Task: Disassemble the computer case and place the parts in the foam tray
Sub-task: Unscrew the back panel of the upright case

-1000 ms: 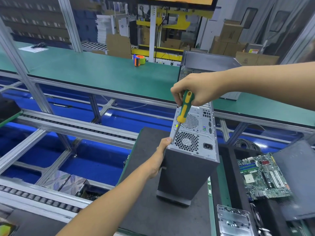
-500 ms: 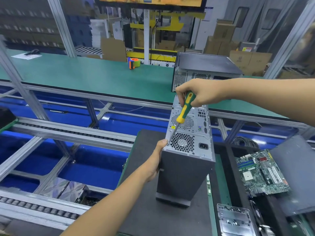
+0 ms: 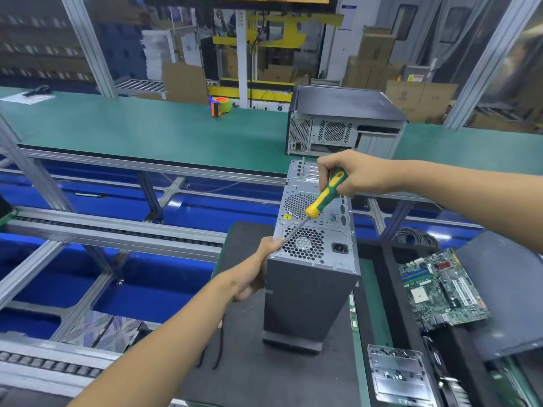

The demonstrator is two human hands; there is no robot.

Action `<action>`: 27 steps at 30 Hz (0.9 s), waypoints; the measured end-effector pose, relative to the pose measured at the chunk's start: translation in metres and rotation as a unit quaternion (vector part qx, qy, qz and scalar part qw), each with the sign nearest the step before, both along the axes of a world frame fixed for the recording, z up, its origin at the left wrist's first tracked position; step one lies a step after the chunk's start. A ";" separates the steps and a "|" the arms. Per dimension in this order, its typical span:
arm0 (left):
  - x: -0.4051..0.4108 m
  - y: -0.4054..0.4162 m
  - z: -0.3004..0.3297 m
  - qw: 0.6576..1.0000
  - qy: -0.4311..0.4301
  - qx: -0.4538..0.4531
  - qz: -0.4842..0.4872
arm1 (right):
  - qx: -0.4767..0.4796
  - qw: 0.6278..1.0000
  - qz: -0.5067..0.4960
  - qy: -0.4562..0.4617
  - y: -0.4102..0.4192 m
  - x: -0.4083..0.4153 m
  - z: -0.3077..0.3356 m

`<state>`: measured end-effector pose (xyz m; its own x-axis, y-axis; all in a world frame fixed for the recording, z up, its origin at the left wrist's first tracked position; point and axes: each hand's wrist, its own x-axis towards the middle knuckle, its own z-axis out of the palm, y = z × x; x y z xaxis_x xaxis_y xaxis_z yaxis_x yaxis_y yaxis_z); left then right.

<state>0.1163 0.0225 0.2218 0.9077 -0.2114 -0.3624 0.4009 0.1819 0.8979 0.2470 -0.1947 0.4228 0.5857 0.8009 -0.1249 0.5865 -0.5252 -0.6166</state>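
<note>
A grey computer case [image 3: 308, 298] stands on end on a dark mat [image 3: 264, 377], its perforated rear panel facing up. My right hand [image 3: 352, 174] grips a green and yellow screwdriver [image 3: 326, 195]; the shaft slants down to the panel's near left edge. My left hand [image 3: 252, 274] holds the case's upper left corner, thumb beside the screwdriver tip. To the right, a black foam tray [image 3: 393, 289] holds a green motherboard [image 3: 440, 289] and a metal bracket [image 3: 399, 374].
A second computer case [image 3: 340, 121] sits on the green bench [image 3: 147, 133] behind. An orange and green tape dispenser [image 3: 219, 105] stands farther left. A dark side panel [image 3: 511, 289] lies at the right. Blue bins and aluminium conveyor rails fill the left.
The view has tilted slightly, so the case sits a little lower in frame. Both hands keep their hold and the screwdriver stays at the same corner of the rear panel.
</note>
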 end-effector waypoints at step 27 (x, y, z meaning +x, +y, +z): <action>-0.006 0.003 0.006 0.998 -0.033 -0.048 -0.021 | 0.281 0.925 -0.217 0.137 0.046 -0.013 -0.097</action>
<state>0.1105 0.0252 0.2276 0.9182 -0.2812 -0.2791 0.3515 0.2530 0.9014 0.2341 -0.1490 0.3261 0.8753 0.4811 0.0486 0.1772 -0.2257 -0.9580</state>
